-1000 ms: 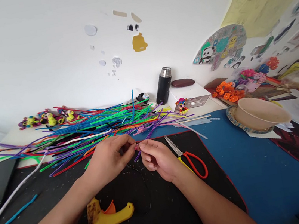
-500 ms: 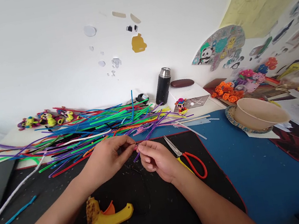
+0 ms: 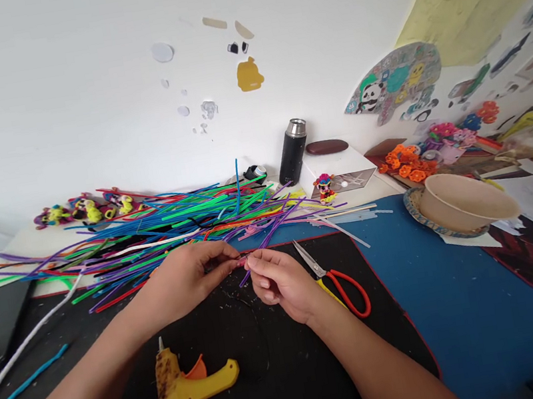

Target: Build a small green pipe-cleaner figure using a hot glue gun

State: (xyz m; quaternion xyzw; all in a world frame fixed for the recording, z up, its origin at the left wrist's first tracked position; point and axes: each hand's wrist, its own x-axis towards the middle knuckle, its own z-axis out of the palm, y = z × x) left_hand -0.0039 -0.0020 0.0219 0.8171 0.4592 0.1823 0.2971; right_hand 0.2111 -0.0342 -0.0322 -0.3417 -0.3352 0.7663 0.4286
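As they meet near the mat's [image 3: 300, 383] far edge, left hand [image 3: 193, 282] and right hand [image 3: 281, 285] pinch a slanting purple pipe cleaner [image 3: 243, 278].

Hands: two, left hand [image 3: 186, 283] and right hand [image 3: 283, 284].
Purple pipe cleaner [image 3: 244, 276] pinched in the fingers [image 3: 229, 259]: one.
Scissors [image 3: 332, 277], right of the fingers: one pair.
Glue gun [image 3: 190, 390], below-left of the fingers: one.
Flask [image 3: 293, 153] and bowl [image 3: 464, 205], beyond the fingers to the right: one each.
Loose pipe cleaners [image 3: 160, 233] behind the fingers: too many to count.
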